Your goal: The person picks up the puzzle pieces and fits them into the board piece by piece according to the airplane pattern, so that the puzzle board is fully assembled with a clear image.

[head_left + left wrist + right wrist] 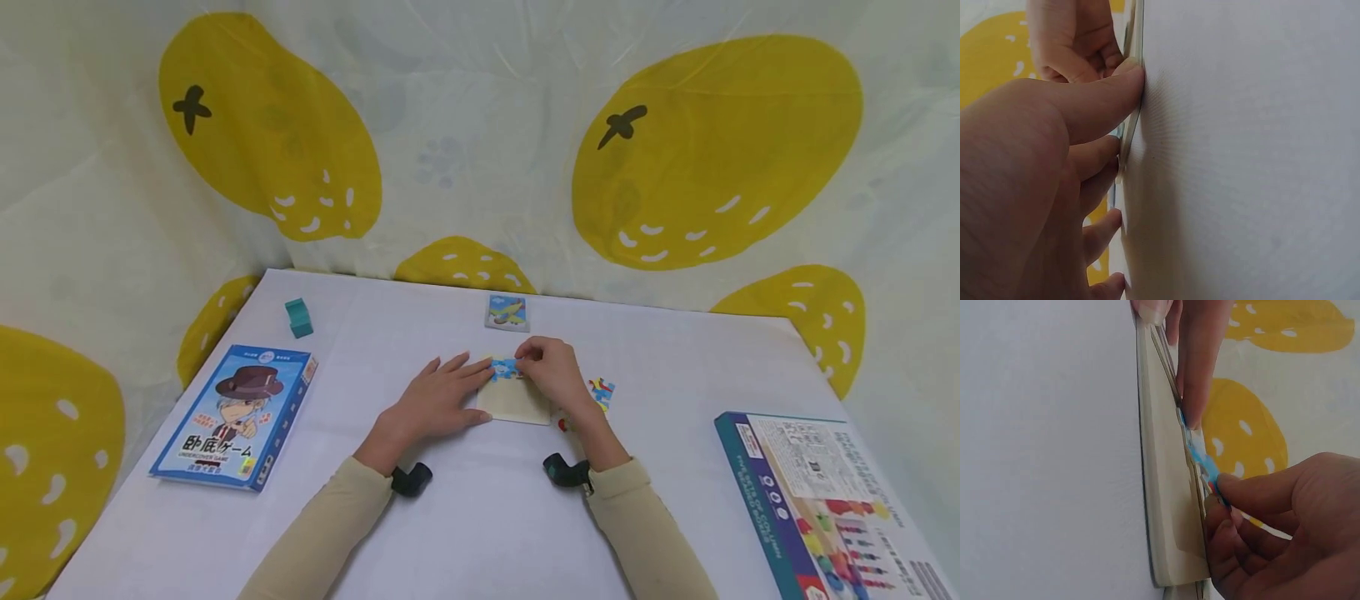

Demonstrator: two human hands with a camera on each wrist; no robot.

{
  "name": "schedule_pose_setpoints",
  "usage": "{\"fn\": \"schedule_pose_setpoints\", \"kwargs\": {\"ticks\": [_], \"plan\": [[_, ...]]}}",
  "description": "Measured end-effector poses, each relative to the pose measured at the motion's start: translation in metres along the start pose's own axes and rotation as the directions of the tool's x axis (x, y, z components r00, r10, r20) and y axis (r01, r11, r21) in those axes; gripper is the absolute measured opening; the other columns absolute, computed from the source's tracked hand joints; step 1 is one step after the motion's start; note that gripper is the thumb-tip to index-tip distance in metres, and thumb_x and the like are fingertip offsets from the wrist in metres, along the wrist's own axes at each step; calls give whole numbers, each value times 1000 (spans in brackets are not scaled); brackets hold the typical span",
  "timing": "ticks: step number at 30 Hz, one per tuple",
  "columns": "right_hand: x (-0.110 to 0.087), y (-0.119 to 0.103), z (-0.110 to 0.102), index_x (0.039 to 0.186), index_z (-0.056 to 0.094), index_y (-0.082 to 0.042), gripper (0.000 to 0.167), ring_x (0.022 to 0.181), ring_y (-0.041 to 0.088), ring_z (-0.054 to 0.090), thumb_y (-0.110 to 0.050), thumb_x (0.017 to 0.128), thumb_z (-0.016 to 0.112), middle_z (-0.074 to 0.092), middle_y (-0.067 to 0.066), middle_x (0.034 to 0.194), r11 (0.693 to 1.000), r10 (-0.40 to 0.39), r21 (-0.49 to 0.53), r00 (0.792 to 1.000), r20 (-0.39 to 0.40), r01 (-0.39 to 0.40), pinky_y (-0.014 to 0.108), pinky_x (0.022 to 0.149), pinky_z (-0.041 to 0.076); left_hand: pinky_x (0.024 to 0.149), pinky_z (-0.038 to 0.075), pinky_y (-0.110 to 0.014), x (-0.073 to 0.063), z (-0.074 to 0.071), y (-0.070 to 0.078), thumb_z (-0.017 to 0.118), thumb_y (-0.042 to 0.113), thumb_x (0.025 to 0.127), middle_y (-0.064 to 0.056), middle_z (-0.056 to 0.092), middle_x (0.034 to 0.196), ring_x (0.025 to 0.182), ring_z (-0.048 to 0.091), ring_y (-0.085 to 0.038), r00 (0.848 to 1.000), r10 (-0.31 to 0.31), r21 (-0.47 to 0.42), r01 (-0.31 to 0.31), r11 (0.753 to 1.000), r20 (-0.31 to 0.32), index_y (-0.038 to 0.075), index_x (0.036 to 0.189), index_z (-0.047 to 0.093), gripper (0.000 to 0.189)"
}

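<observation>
A pale wooden puzzle board lies in the middle of the white table, with blue jigsaw pieces along its far edge. My left hand lies at the board's left side, fingers spread and mostly straight. Its thumb touches the board's near corner and a fingertip touches the blue pieces. Over the far right of the board, my right hand pinches a blue puzzle piece between thumb and fingers; in the right wrist view it looks tilted against the board's edge. The fingers hide part of that piece.
More puzzle pieces lie right of the board, partly behind the right wrist. An airplane picture tile is behind it. A teal block and a blue game box stand left; a larger box lies at right.
</observation>
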State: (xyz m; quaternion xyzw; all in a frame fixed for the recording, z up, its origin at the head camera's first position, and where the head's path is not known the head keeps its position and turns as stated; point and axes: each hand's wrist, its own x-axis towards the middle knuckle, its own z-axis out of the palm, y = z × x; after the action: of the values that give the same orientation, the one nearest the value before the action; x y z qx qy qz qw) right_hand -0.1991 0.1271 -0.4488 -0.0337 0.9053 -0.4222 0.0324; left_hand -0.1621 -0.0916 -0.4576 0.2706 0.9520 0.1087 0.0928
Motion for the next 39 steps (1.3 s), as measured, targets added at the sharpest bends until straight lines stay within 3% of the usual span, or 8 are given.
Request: {"fn": "schedule_pose_setpoints", "kwargs": {"ticks": [4,10,21,24,29,36,39], "plan": [[-1,-1,3,94,73,-6,7,85,22,57,-8,91,67,69,9,89,999,15,-37,1000,-23,-16,28,70,47,123,17,-57,0,1,1,55,61,93,16,27,163,155,19,-22,1000,1,4,-1,1000,-3,31,156,31,74],[-1,-1,9,92,73,-6,6,84,23,58,-8,91,67,68,8,86,996,-23,-90,999,-34,20,31,74,47,123,18,-58,-1,1,1,56,60,93,14,29,163,155,21,-23,1000,5,2,-5,1000,-16,30,156,32,73],[-1,0,11,90,71,-4,3,78,21,55,-7,88,70,63,7,79,986,-56,-162,997,-46,48,30,69,44,121,20,-60,-2,0,6,56,59,94,10,31,163,154,24,-26,1000,8,-6,-8,1000,-25,31,155,35,71],[-1,0,11,89,71,-3,5,78,21,57,-7,86,72,65,7,80,985,-66,-164,996,-61,55,31,71,46,119,23,-63,-1,-1,10,57,59,93,3,35,162,152,27,-32,999,32,0,-32,999,-42,32,154,38,69],[-2,1,9,90,72,-5,4,82,22,58,-7,89,70,67,7,84,987,-75,-144,996,-44,68,34,75,50,116,30,-61,0,-2,15,56,61,93,-1,39,159,148,34,-32,997,45,86,-40,996,-60,32,152,40,68],[-4,8,4,96,73,-8,18,97,24,60,-5,94,55,70,8,101,996,-25,-87,1000,2,25,40,91,52,117,30,-59,0,-7,25,55,52,96,3,36,161,150,31,-29,999,41,93,-40,995,-10,24,155,37,68],[-8,10,-3,98,73,-9,19,98,24,61,-5,93,55,71,8,104,998,-16,-66,1000,17,17,39,88,53,117,30,-58,0,-9,30,55,50,97,5,35,162,151,30,-29,999,36,98,-37,994,13,23,156,35,67]]}}
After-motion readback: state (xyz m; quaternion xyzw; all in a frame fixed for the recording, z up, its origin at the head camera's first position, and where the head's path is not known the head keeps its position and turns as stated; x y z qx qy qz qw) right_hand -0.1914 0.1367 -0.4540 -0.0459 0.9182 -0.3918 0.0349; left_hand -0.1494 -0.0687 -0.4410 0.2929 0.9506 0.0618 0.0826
